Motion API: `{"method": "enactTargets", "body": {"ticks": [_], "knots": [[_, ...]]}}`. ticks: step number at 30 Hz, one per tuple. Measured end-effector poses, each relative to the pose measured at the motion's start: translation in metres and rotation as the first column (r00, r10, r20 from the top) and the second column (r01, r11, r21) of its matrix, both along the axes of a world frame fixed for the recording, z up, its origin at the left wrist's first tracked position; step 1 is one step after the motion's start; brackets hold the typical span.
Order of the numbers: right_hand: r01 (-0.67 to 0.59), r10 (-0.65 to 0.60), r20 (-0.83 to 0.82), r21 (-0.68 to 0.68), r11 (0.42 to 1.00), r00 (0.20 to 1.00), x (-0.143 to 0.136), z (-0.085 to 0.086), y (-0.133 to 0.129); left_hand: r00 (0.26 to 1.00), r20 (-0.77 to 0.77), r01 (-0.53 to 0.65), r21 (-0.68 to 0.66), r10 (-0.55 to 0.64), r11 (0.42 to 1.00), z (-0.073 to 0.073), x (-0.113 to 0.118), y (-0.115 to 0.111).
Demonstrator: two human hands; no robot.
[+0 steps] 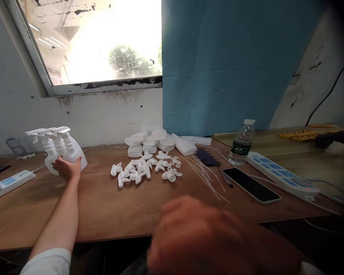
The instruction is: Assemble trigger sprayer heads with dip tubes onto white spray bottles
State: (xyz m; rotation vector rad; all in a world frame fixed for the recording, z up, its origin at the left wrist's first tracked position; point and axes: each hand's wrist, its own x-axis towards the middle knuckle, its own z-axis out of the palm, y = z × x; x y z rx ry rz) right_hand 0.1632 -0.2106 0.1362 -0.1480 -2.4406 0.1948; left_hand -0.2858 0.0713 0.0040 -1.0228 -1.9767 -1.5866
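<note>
At the left of the table my left hand (66, 168) is wrapped round a white spray bottle (74, 147), one of several standing in a tight row. Their trigger heads (50, 131) are fitted on top. My right hand (193, 233) is smeared by motion above the front edge, low in the view, and its fingers cannot be made out. A heap of loose white trigger heads (139, 170) lies mid-table, with small white rings (176, 162) beside it. Behind them, white bottle bodies (149, 141) lie stacked, and thin white tubes (208, 175) are spread to the right.
A phone (250, 185), a pen (227, 179), a water bottle (242, 145) and a power strip (283, 175) with cables occupy the right side. Another power strip (13, 183) is at the far left. The wall and a blue curtain (226, 68) bound the back.
</note>
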Motion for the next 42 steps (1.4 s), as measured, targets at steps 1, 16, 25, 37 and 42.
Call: {"method": "enactTargets", "body": {"ticks": [1,16,25,37,42], "knots": [[0.088,-0.091,-0.083,-0.034,0.995,0.992,0.000,0.000,0.018,0.999,-0.036,0.001,0.032,0.000,0.999,0.003,0.001,0.001],[0.738,-0.646,0.418,-0.092,0.669,0.638,0.097,-0.115,0.227,-0.066,-0.450,0.819,-0.534,-0.891,0.209,0.022,0.286,-0.098],[0.735,-0.634,0.420,-0.133,0.665,0.649,0.098,-0.122,0.227,-0.144,-0.228,0.723,-0.688,-0.963,0.055,-0.014,0.298,-0.101],[0.632,-0.630,0.157,-0.402,0.663,0.761,0.082,-0.110,0.218,0.026,0.301,0.924,-0.372,-0.953,-0.092,-0.017,0.293,-0.090],[0.457,-0.542,-0.061,-0.466,0.758,0.838,0.060,-0.100,0.197,-0.028,0.326,0.914,-0.375,-0.945,-0.157,-0.017,0.286,-0.083]]}}
